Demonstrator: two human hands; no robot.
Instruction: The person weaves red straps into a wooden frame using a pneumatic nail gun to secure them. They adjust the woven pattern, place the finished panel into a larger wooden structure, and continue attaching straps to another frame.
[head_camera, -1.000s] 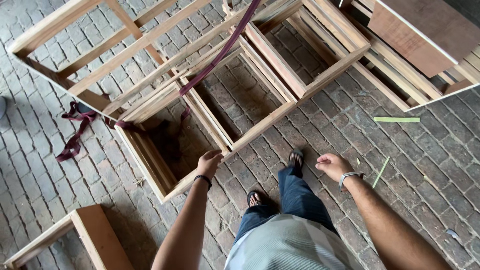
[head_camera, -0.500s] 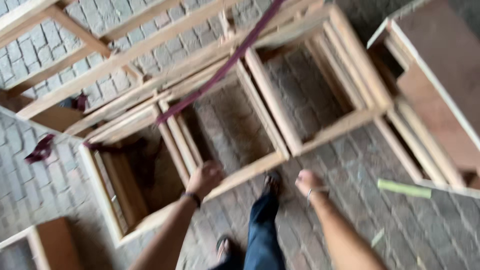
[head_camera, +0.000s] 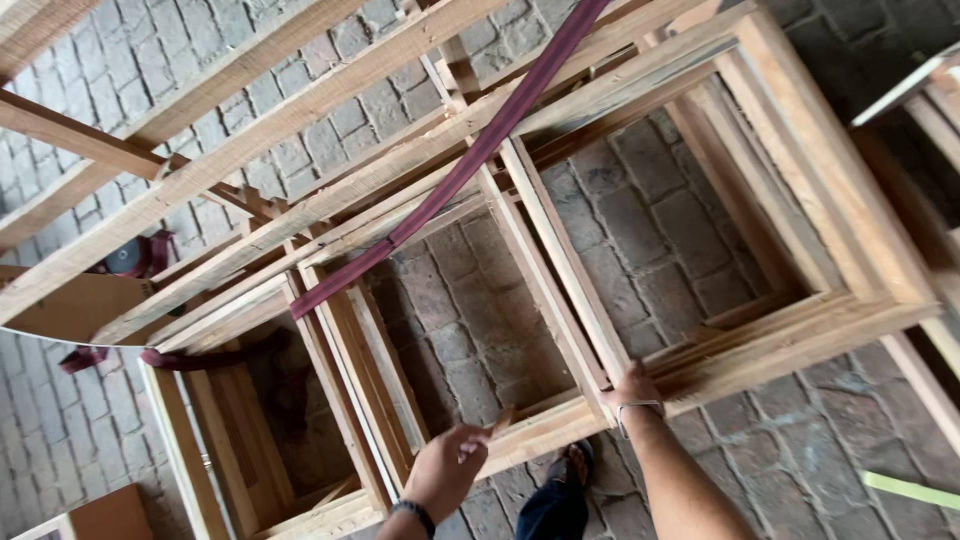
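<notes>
Several open wooden frames (head_camera: 560, 270) lie stacked on a brick floor, bound by a dark red strap (head_camera: 470, 160) running diagonally across them. My left hand (head_camera: 447, 467) hovers at the near bottom rail of the frames, fingers loosely curled, thumb raised, holding nothing. My right hand (head_camera: 632, 386), with a bracelet at the wrist, rests on the near rail where an upright piece meets it, fingers pressed on the wood. My dark trouser leg and sandalled foot (head_camera: 570, 470) stand just below the rail.
Long wooden battens (head_camera: 230, 80) cross the upper left. A dark red strap end (head_camera: 85, 357) lies on the bricks at left. A wooden box corner (head_camera: 110, 515) sits bottom left. A pale green strip (head_camera: 910, 490) lies bottom right. More boards (head_camera: 935, 100) stand at right.
The view has moved closer over the frames. Both hands have reached forward to the near rail; the right hand now rests on the wood, the left hangs just at its edge.
</notes>
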